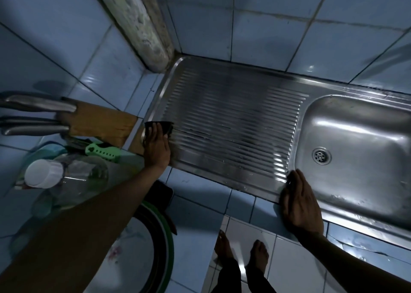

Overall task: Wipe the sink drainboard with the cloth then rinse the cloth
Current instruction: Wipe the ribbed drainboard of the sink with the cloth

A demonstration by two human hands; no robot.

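Observation:
The ribbed steel drainboard [226, 123] fills the middle of the view, with the sink basin [355, 141] and its drain [321, 156] to the right. A dark cloth [165, 125] lies at the drainboard's left edge. My left hand [156, 146] presses flat on the cloth, fingers straight. My right hand [301, 201] rests flat on the sink's front rim, between drainboard and basin, holding nothing.
A wooden knife block [97, 123] with steel handles stands left of the drainboard, beside a green tool [102, 152], a clear bottle with a white cap [44, 176] and stacked plates [133, 259]. Blue tiled walls close the back. My bare feet [242, 252] show below.

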